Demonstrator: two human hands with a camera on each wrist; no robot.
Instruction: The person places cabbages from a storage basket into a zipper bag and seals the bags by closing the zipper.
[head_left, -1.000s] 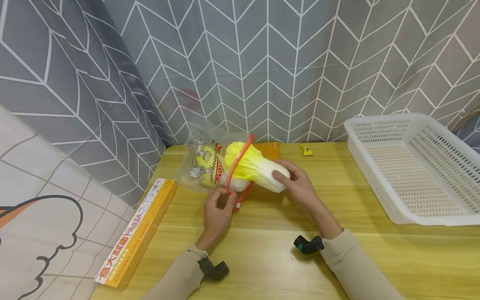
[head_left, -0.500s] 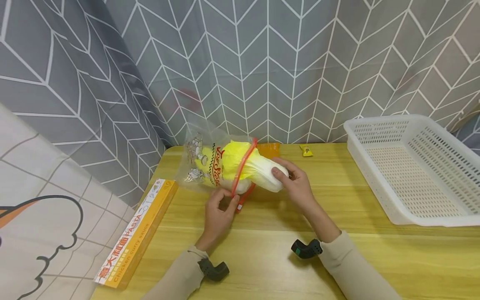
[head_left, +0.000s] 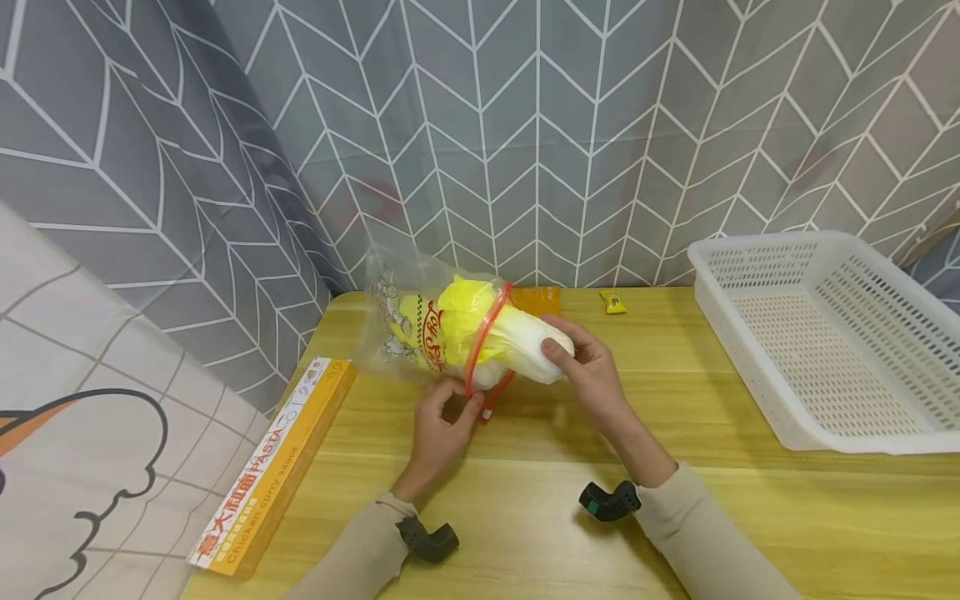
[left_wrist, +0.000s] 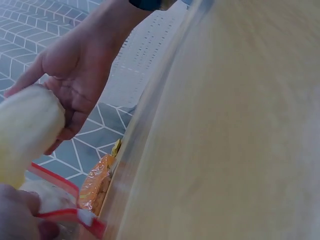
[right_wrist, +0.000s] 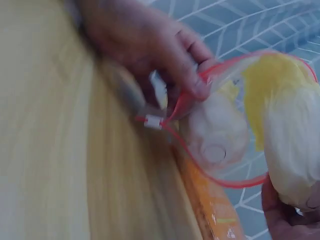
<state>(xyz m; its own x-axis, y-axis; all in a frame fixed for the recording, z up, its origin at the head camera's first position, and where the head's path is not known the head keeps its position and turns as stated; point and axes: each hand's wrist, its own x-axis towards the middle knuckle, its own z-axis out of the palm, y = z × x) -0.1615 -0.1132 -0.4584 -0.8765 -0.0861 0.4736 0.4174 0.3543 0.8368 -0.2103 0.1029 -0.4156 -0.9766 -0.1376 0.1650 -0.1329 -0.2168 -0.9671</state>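
My right hand (head_left: 596,379) grips a toy napa cabbage (head_left: 525,343) by its white base, thumb on the near side. The cabbage's yellow leafy end lies inside a clear printed zip bag (head_left: 384,333), while the base sticks out of the mouth. My left hand (head_left: 441,429) pinches the bag's red zip edge (head_left: 480,337) at the lower side of the opening. Inside the bag, below the held cabbage, is a second white and yellow cabbage (right_wrist: 217,127). A white slider (right_wrist: 153,121) shows at the end of the red zip in the right wrist view.
An orange packet (head_left: 542,300) lies behind the bag, partly hidden by it. A small yellow packet (head_left: 612,301) sits near the table's back edge. At right stands a white perforated basket (head_left: 806,437). A long pasta box (head_left: 273,467) lies at left.
The held cabbage has slid slightly left and deeper into the bag. The red opening has shifted right along it, and my left hand has moved a little right with the edge.
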